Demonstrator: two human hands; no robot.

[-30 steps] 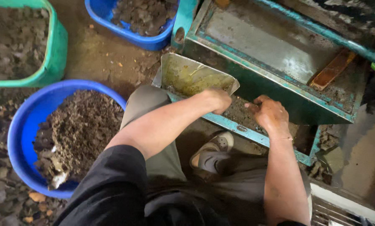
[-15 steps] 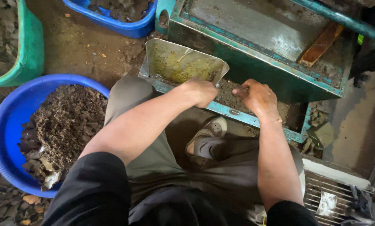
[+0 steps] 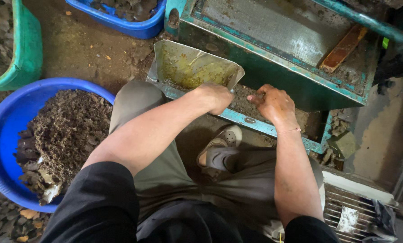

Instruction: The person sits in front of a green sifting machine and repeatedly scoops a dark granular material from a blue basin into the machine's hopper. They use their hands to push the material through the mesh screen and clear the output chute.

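Note:
My left hand (image 3: 216,96) grips the right end of a stained metal scoop (image 3: 190,67) that rests at the left end of a teal metal trough (image 3: 273,128) holding brown crumbly material. My right hand (image 3: 273,103) is a little to the right, fingers curled down into that material in the trough. Behind the trough rises a teal machine (image 3: 278,40) with a grey sloped plate. A blue tub (image 3: 3,135) of the same dark crumbly matter sits at my left knee.
A second blue tub (image 3: 134,24) stands at the top centre and a green tub (image 3: 26,54) at the top left. A wooden block (image 3: 343,47) lies on the machine. A white wire grille (image 3: 350,207) is at the lower right. My sandalled foot (image 3: 219,148) is under the trough.
Both hands stay at the trough, with the left on the scoop; the view has shifted slightly, so everything sits a little lower and further left.

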